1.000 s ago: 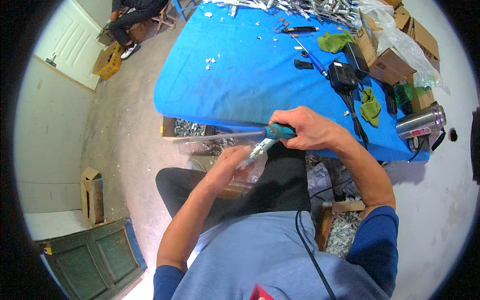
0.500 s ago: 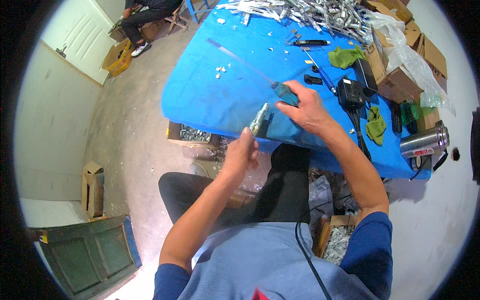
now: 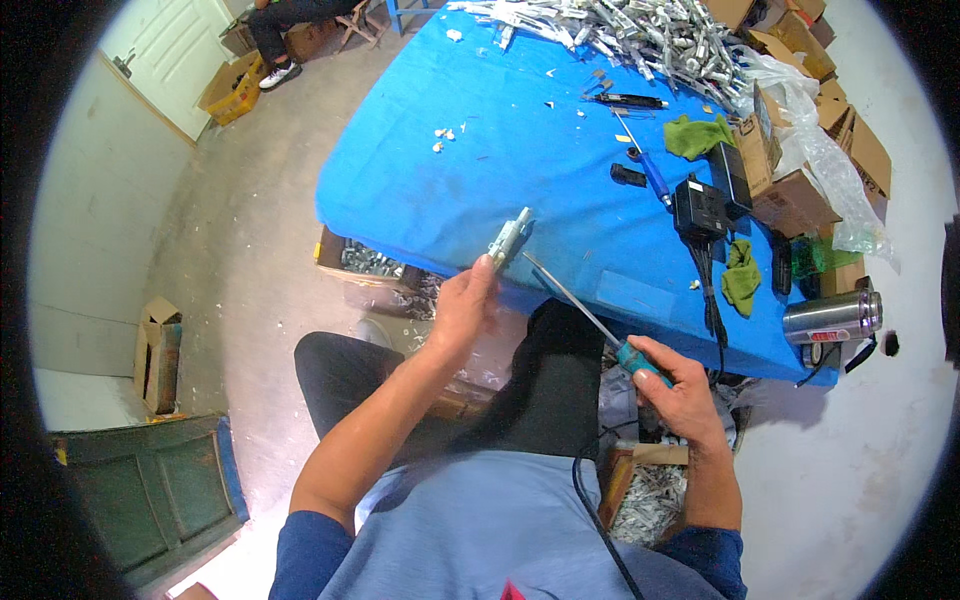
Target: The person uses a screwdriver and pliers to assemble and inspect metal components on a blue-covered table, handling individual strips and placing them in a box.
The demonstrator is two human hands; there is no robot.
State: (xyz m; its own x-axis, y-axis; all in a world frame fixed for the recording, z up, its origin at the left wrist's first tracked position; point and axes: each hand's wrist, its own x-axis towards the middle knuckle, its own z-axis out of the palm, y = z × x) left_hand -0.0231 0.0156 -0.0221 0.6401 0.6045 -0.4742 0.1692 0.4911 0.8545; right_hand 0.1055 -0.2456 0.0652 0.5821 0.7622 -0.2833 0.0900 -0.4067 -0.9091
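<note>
My left hand (image 3: 464, 308) is closed on a small silvery metal part (image 3: 510, 238), gripping its lower end between thumb and fingers so that it points up over the near edge of the blue-covered table. In my right hand (image 3: 684, 390) is a screwdriver (image 3: 584, 310), the fist wrapped round its teal handle. Its long shaft slants up and left, and the tip lies close to the metal part without touching it. What the left fingers cover of the part is hidden.
Silvery metal pieces (image 3: 660, 35) are heaped at the table's (image 3: 400, 160) far side. A blue-handled screwdriver (image 3: 652, 175), a black adapter (image 3: 700, 207), green cloths (image 3: 697, 136) and a steel flask (image 3: 832, 317) lie to the right. Boxes of metal parts (image 3: 372, 262) stand below. Another person (image 3: 285, 35) sits far left.
My right hand has come down and toward me with the screwdriver, whose tip has swung from the far left to beside the metal part. My left hand still holds the part, shifted slightly.
</note>
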